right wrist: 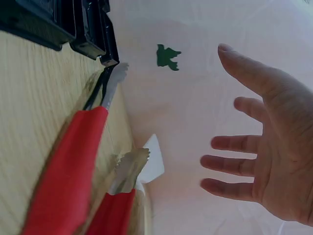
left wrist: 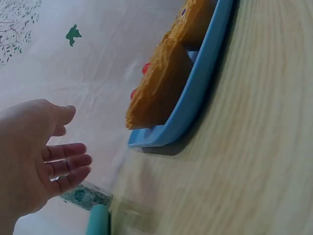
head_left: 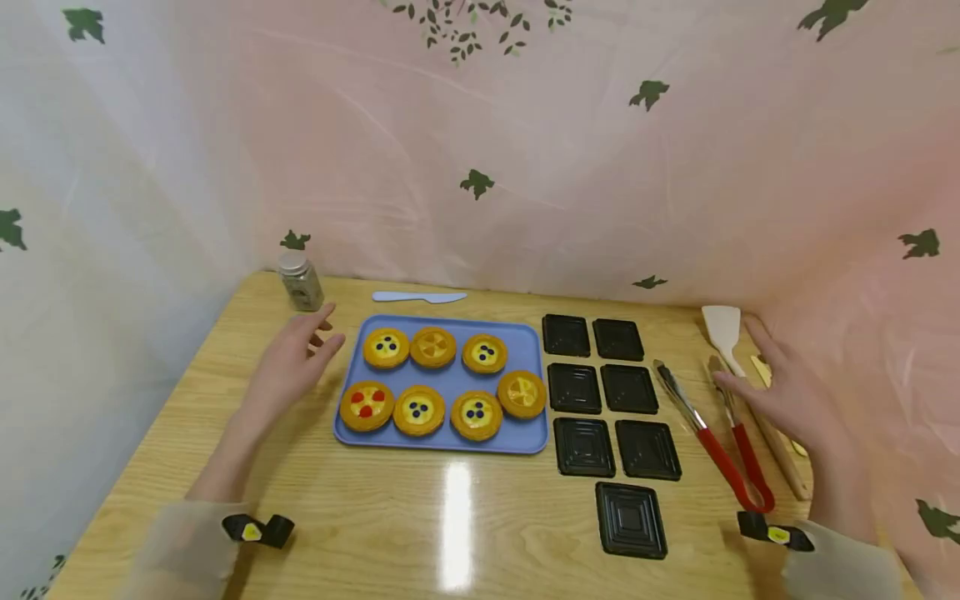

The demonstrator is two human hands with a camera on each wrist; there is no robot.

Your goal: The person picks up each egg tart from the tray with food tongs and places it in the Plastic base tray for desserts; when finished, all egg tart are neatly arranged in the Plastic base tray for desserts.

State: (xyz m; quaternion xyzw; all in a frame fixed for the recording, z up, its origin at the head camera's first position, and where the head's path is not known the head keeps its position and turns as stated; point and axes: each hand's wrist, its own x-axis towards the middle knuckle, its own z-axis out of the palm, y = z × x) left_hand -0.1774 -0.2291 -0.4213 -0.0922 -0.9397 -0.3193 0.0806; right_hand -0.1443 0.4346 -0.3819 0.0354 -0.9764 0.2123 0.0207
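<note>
My left hand (head_left: pixel 288 367) hovers at the left side of the blue tray (head_left: pixel 442 448), fingers relaxed and holding nothing. On the tray sit several toy tarts; the one with red berries (head_left: pixel 367 406) is the nearest to that hand, and another carries blueberries (head_left: pixel 418 410). Behind the hand stands a glass jar (head_left: pixel 302 283) with a grey lid. Over at the right, my right hand (right wrist: pixel 279 132) has its fingers spread and nothing in it. Below it in the head view lie the red-handled tongs (head_left: pixel 716 458) and a white spatula (head_left: pixel 722 327) with a wooden handle.
Several black square molds (head_left: pixel 631 520) line the table (head_left: pixel 360 533) between the tray and the tongs. A light blue knife (head_left: pixel 420 297) lies behind the tray. Something yellow (head_left: pixel 762 370) shows partly behind the right hand. A pink cloth with green leaves (head_left: pixel 570 200) hangs around the table.
</note>
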